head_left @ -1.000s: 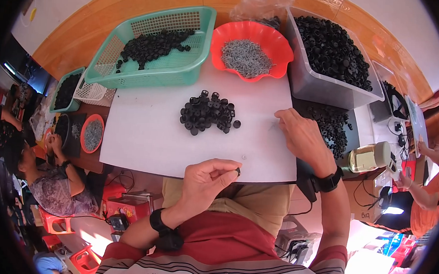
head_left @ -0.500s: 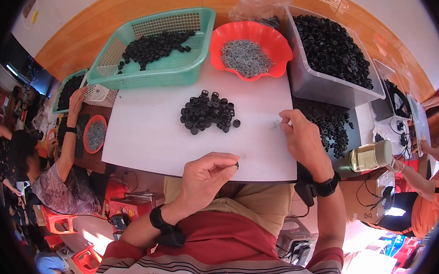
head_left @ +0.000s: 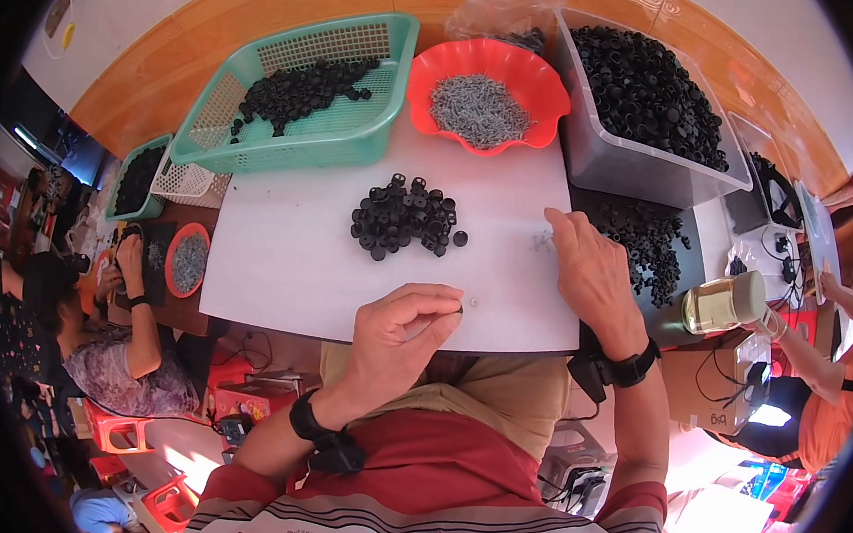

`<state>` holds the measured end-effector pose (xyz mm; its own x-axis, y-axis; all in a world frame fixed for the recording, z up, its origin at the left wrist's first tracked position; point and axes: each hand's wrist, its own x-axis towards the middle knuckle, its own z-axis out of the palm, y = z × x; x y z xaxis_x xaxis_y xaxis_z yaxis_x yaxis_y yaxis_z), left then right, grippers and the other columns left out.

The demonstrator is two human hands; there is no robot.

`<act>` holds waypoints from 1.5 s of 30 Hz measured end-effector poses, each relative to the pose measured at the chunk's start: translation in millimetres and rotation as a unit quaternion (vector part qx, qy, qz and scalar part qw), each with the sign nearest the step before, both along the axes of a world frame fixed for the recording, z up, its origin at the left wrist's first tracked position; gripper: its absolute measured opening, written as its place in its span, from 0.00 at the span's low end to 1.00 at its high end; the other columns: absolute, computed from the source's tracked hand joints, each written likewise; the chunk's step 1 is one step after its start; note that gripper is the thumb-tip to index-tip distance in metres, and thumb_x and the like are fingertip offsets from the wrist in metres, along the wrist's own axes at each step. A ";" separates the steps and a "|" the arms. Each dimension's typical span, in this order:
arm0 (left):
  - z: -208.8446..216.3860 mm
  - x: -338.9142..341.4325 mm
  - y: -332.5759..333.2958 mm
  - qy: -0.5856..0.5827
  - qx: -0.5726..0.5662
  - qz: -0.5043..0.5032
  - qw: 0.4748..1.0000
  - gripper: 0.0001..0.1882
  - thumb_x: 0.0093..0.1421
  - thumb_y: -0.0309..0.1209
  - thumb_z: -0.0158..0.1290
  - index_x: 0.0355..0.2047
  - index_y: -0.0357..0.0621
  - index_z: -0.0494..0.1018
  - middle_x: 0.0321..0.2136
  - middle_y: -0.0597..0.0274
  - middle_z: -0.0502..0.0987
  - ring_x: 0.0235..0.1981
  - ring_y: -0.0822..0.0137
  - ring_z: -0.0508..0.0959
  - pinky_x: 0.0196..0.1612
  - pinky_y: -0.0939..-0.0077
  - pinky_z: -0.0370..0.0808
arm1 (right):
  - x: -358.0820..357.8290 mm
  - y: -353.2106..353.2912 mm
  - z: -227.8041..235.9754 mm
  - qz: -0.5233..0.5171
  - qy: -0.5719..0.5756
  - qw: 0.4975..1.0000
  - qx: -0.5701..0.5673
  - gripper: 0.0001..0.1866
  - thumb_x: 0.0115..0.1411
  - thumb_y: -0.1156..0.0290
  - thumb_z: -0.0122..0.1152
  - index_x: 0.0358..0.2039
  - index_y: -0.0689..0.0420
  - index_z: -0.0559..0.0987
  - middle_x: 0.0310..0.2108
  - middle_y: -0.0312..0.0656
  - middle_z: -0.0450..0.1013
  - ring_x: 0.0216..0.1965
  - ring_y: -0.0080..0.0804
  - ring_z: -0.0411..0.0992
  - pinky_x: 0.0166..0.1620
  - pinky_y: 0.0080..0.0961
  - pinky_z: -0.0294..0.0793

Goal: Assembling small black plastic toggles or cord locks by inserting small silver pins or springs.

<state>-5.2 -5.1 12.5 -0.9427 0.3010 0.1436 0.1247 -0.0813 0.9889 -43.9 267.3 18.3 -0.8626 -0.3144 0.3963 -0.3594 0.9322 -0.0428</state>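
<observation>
My left hand [head_left: 399, 333] is closed in a pinch near the table's front edge, with a small black round cap [head_left: 461, 312] at its fingertips, mostly covered by them. My right hand [head_left: 595, 280] is over the right part of the white table surface [head_left: 291, 269], its fingers curled in. Beside its fingertips lies a little group of grey screws [head_left: 542, 241]; whatever those fingers hold is hidden. A heap of black caps [head_left: 405, 217] sits mid-table between the hands and the containers. One tiny pale ring-like bit [head_left: 475, 303] lies just right of my left fingertips.
Along the back stand a green basket [head_left: 288, 153] with black pieces, a red bowl [head_left: 421, 102] of grey screws, and a grey bin [head_left: 634, 166] full of black parts. Loose black parts [head_left: 644, 254] and a jar [head_left: 719, 306] are at right. A co-worker [head_left: 128, 347] sits at left.
My right fingers have curled in more beside the screws. My left hand has barely shifted and keeps its pinch. The co-worker's raised hand has dropped from the basket toward their other hand.
</observation>
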 end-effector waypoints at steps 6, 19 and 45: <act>6.7 -6.0 -5.1 0.069 -0.093 0.005 0.993 0.09 0.62 0.15 0.59 0.43 0.33 0.81 0.48 0.51 0.80 0.46 0.68 0.82 0.51 0.76 0.80 | -1.8 -4.5 5.7 -0.001 0.005 0.998 0.065 0.19 0.58 0.77 0.56 0.51 0.61 0.71 0.36 0.42 0.72 0.35 0.35 0.78 0.34 0.34 0.79; 49.6 -47.6 -35.0 0.217 -0.139 0.100 0.961 0.07 0.60 0.19 0.62 0.40 0.36 0.82 0.44 0.54 0.83 0.42 0.69 0.83 0.44 0.76 0.80 | 8.0 -2.8 0.0 -0.022 -0.033 0.997 -0.065 0.15 0.60 0.80 0.53 0.48 0.58 0.72 0.38 0.46 0.73 0.35 0.49 0.77 0.35 0.42 0.77; 9.9 -72.2 89.3 0.174 -0.213 -0.052 0.960 0.18 0.57 0.22 0.63 0.49 0.36 0.78 0.42 0.49 0.83 0.36 0.59 0.86 0.38 0.71 0.83 | 24.8 -4.6 6.4 -0.028 -0.112 0.938 -0.328 0.12 0.63 0.79 0.60 0.45 0.59 0.70 0.36 0.49 0.77 0.31 0.55 0.78 0.34 0.45 0.75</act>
